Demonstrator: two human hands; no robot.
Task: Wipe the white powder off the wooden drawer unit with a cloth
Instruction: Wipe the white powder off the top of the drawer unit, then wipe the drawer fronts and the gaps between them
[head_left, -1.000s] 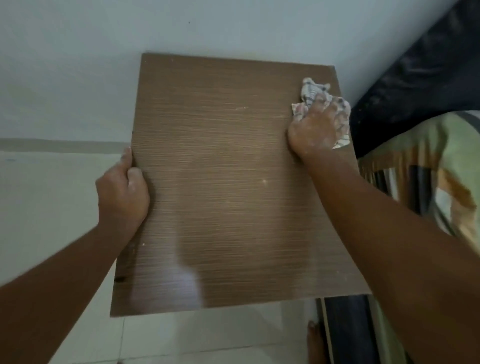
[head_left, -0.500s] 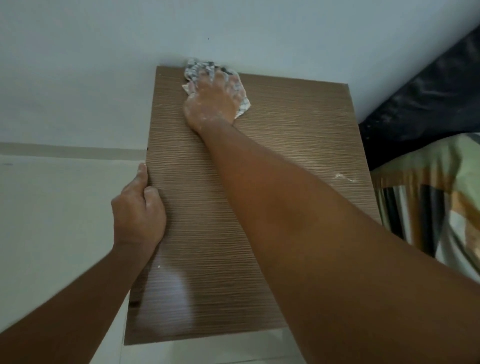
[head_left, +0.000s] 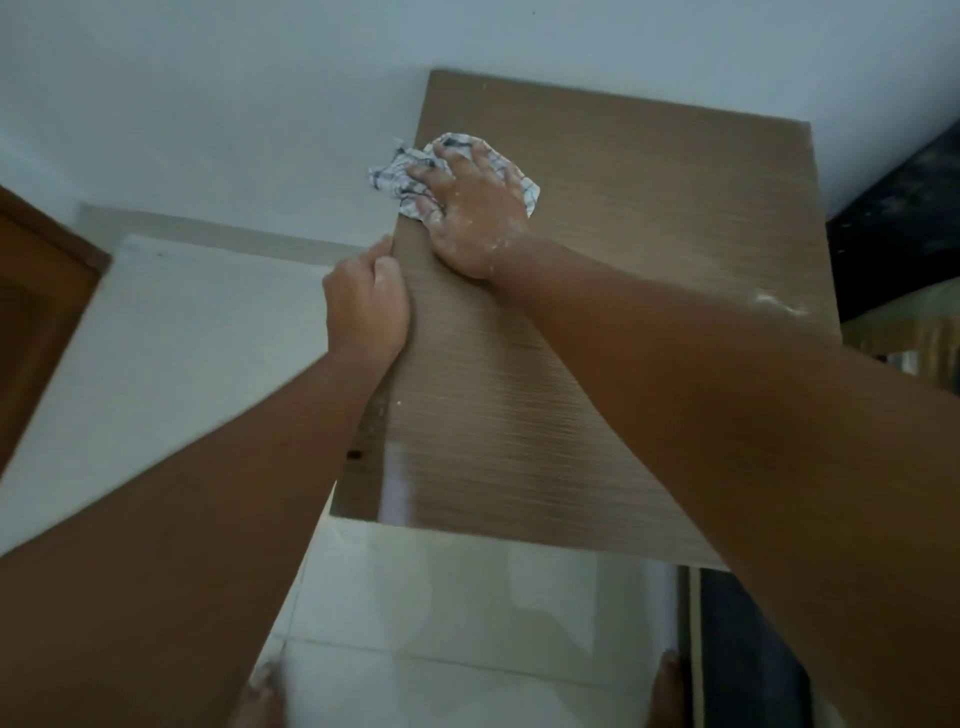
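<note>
The drawer unit (head_left: 623, 291) stands on the tiled floor (head_left: 467, 613) with its far edge against the wall (head_left: 260, 104). On its top, at the far left edge, lies the cloth (head_left: 410, 174), one corner hanging past that edge. The right hand (head_left: 470, 218) lies flat on the cloth. The left hand (head_left: 366, 301) grips the unit's left edge, just nearer than the cloth. A streak of powder (head_left: 776, 304) sits on the top at the unit's right edge. A bed (head_left: 904, 332) lies right of the unit; a door (head_left: 36, 312) stands well to its left
</note>
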